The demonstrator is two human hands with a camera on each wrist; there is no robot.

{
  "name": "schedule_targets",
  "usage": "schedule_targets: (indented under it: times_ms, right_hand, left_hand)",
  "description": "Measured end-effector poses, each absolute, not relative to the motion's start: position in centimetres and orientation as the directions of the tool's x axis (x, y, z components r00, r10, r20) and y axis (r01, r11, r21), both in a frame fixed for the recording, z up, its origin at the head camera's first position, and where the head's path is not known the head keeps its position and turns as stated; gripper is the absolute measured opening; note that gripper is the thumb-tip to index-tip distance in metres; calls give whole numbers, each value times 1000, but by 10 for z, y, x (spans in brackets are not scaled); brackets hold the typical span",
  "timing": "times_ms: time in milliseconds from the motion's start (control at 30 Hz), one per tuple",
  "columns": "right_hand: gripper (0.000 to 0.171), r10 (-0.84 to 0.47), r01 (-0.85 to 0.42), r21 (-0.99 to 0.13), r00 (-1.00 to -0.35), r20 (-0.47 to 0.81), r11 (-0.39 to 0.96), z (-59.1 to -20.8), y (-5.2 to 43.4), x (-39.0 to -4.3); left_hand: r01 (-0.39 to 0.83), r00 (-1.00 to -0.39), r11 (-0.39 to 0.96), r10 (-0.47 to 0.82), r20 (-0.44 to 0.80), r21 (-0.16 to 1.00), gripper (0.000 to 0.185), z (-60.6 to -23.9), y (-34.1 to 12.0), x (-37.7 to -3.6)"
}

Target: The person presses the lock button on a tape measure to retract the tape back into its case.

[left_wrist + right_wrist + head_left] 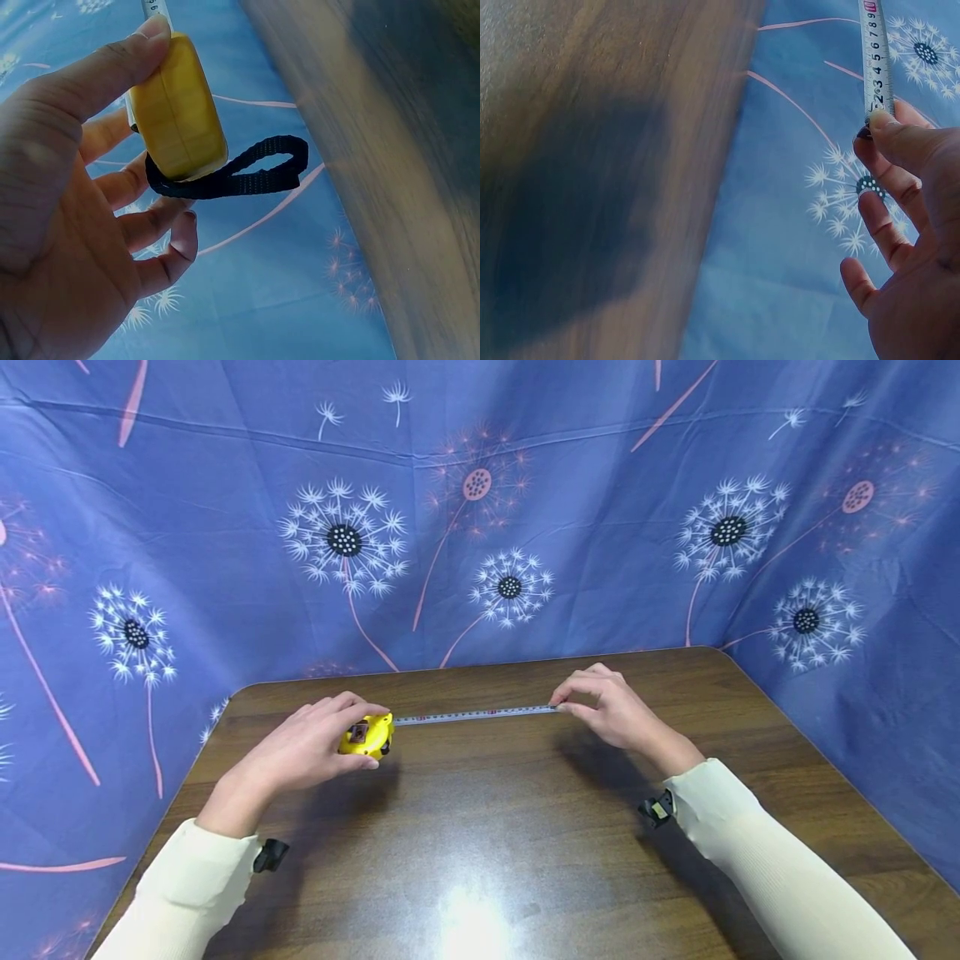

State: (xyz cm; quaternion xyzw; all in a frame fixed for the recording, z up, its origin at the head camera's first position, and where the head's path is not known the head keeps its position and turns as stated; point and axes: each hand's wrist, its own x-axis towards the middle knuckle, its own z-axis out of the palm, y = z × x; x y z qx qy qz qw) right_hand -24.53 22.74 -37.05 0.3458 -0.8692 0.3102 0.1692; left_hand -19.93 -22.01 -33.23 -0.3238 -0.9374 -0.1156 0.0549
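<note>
Glossy dark wood table (480, 860), left hand (300, 752) gripping yellow tape measure (366, 735), right hand (611, 710) pinching its blade (472, 716), dandelion-print blue cloth (225, 527) behind.

The tape measure case (366, 735) is yellow, its strap (247, 171) black, and its blade (476, 715) white with black and red markings. The table (480, 827) is dark brown woodgrain. The backdrop cloth (225, 527) is blue, printed with white and pink dandelions. Both sleeves (780, 860) are cream.
</note>
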Motion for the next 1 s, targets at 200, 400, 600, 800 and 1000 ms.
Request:
schedule_targets:
  times_ms: [200, 400, 600, 800, 1000]
  right_hand:
    - [21, -507, -715, -423, -696, 508, 557, -371, 221, -247]
    - [22, -503, -712, -429, -699, 509, 556, -372, 219, -247]
    - [22, -504, -713, -423, -697, 510, 559, -374, 218, -248]
    - [22, -506, -717, -425, -694, 512, 553, -374, 218, -247]
    - [22, -515, -728, -427, -683, 518, 536, -375, 212, -249]
  left_hand:
    - [610, -792, 770, 587, 166, 186, 66, -331, -218, -199]
    - [614, -789, 767, 590, 169, 188, 66, -332, -212, -200]
    - [604, -797, 771, 584, 157, 202, 66, -333, -206, -201]
    - [601, -799, 772, 583, 145, 208, 66, -333, -202, -201]
    - [598, -802, 778, 577, 154, 196, 66, -332, -201, -201]
